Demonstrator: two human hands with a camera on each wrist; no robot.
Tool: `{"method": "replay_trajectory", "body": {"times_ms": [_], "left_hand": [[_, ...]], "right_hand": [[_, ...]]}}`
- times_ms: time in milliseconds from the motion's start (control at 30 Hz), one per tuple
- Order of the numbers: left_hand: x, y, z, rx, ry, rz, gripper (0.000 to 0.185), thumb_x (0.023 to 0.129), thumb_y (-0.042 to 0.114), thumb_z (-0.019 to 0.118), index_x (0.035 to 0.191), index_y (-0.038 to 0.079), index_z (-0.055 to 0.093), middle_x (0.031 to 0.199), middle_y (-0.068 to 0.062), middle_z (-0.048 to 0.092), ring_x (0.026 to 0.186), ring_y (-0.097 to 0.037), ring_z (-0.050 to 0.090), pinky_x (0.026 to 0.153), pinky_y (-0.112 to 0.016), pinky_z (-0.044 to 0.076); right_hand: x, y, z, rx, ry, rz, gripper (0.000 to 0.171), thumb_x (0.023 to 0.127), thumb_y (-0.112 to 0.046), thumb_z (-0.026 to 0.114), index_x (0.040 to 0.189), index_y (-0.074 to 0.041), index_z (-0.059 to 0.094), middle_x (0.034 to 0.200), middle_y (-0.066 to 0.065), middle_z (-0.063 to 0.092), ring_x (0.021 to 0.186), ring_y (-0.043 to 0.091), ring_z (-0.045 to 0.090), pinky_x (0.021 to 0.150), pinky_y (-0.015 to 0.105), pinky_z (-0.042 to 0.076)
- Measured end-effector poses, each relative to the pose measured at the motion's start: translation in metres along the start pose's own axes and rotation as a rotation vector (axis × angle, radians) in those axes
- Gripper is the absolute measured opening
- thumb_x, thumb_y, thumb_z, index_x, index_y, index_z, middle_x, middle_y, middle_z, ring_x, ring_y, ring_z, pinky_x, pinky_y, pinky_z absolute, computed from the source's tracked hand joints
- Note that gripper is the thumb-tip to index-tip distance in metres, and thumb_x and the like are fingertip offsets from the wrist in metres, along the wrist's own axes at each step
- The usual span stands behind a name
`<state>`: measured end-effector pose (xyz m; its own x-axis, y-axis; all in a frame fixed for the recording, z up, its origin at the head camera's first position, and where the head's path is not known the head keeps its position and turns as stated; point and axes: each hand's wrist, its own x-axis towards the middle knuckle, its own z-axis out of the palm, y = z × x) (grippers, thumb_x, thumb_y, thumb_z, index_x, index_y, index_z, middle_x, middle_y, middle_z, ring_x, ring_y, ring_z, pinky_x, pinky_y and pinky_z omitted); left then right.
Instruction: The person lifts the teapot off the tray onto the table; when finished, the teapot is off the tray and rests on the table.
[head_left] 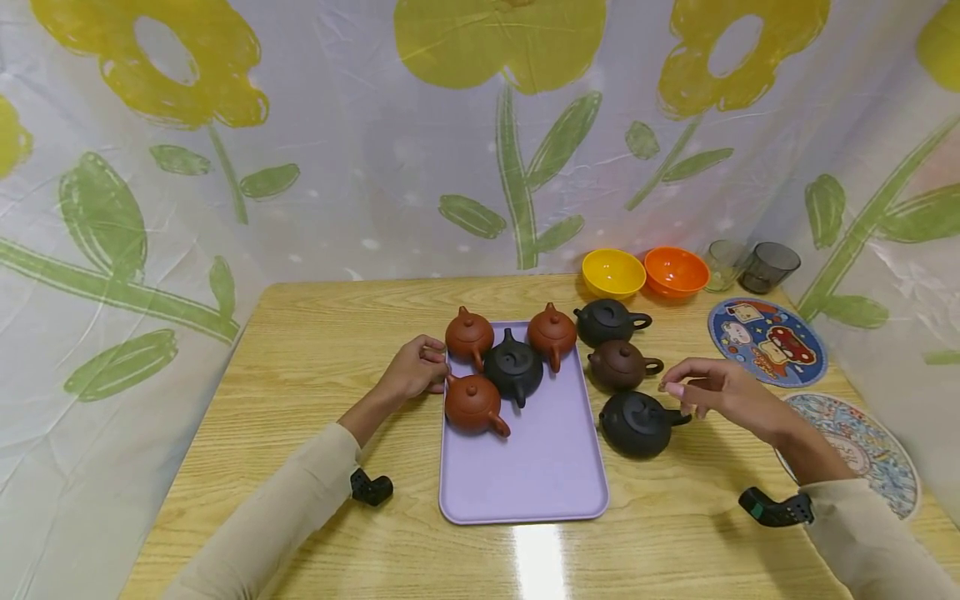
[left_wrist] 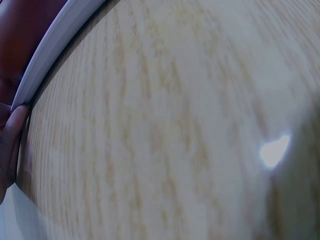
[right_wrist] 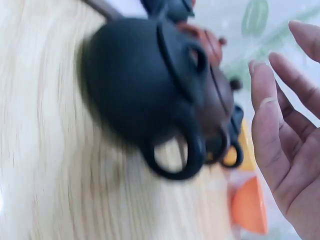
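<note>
— On the wooden table [head_left: 315, 350], where do the hands sit?

— I see my left hand [head_left: 415, 369] at the left rim of the lilac plastic tray [head_left: 540, 475], fingers curled, fingertips by the handle of the near red-brown clay teapot [head_left: 473, 404]. Whether it pinches that handle or only touches it, I cannot tell; the left wrist view shows a fingertip [left_wrist: 15, 125] against the tray's edge.

— And the right?

— My right hand [head_left: 720, 389] hovers loose and empty just beside the handle of the nearest black clay teapot [head_left: 637, 423], which stands on the table off the tray's right edge. The right wrist view, blurred, shows straight fingers [right_wrist: 270, 125] apart from the handle loop.

— What else stands on the tray?

— Two more red-brown teapots [head_left: 470, 335] [head_left: 552, 332] and a black one [head_left: 513, 367] between them. Right of the tray stand a brown teapot [head_left: 619, 365] and another black teapot [head_left: 606, 321].

— Any writing?

— None I can read. A round cartoon-printed mat [head_left: 767, 341] is too small to show any lettering.
</note>
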<state>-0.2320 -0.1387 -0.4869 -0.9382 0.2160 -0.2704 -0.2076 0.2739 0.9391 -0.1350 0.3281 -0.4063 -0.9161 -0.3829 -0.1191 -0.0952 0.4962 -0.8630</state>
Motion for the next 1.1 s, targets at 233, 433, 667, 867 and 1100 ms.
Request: {"method": "replay_trajectory", "body": {"times_ms": [233, 433, 667, 867, 1100], "left_hand": [[0.002, 0.001, -0.001, -0.004, -0.023, -0.019, 0.044, 0.092, -0.006, 0.061, 0.133, -0.008, 0.045, 0.107, -0.013, 0.053, 0.077, -0.013, 0.064, 0.069, -0.035, 0.065], [0.000, 0.003, -0.001, 0.006, -0.020, -0.017, 0.043, 0.092, -0.005, 0.060, 0.132, -0.008, 0.046, 0.107, -0.014, 0.053, 0.080, -0.014, 0.063, 0.071, -0.036, 0.065], [-0.004, 0.002, 0.001, 0.016, 0.007, 0.005, 0.041, 0.092, -0.003, 0.062, 0.131, -0.005, 0.048, 0.108, -0.014, 0.054, 0.081, -0.015, 0.064, 0.067, -0.032, 0.065], [-0.001, 0.001, 0.000, 0.034, 0.002, 0.023, 0.040, 0.093, -0.002, 0.062, 0.130, -0.005, 0.048, 0.109, -0.015, 0.055, 0.082, -0.016, 0.064, 0.067, -0.032, 0.065], [-0.002, 0.002, 0.001, 0.030, 0.005, 0.022, 0.041, 0.092, -0.003, 0.061, 0.130, -0.005, 0.048, 0.110, -0.017, 0.055, 0.080, -0.016, 0.064, 0.065, -0.030, 0.064]], "right_hand": [[0.008, -0.021, 0.023, 0.081, -0.065, -0.133, 0.016, 0.101, -0.007, 0.057, 0.112, -0.003, 0.067, 0.091, 0.019, 0.065, 0.072, 0.029, 0.062, 0.058, 0.035, 0.056], [0.015, -0.038, 0.049, 0.112, -0.089, -0.167, 0.014, 0.100, -0.008, 0.060, 0.110, -0.003, 0.067, 0.090, 0.020, 0.065, 0.071, 0.030, 0.062, 0.057, 0.033, 0.055], [0.024, -0.054, 0.084, 0.162, -0.075, -0.129, 0.013, 0.098, -0.013, 0.064, 0.106, -0.004, 0.068, 0.079, 0.018, 0.065, 0.067, 0.030, 0.062, 0.055, 0.030, 0.055], [0.034, -0.061, 0.110, 0.165, -0.056, -0.011, 0.022, 0.096, -0.023, 0.068, 0.108, -0.005, 0.069, 0.091, 0.012, 0.064, 0.069, 0.036, 0.063, 0.053, 0.032, 0.055], [0.048, -0.060, 0.139, 0.196, -0.099, 0.072, 0.033, 0.094, -0.025, 0.070, 0.114, 0.001, 0.067, 0.104, 0.013, 0.066, 0.070, 0.029, 0.065, 0.052, 0.026, 0.052]]}}
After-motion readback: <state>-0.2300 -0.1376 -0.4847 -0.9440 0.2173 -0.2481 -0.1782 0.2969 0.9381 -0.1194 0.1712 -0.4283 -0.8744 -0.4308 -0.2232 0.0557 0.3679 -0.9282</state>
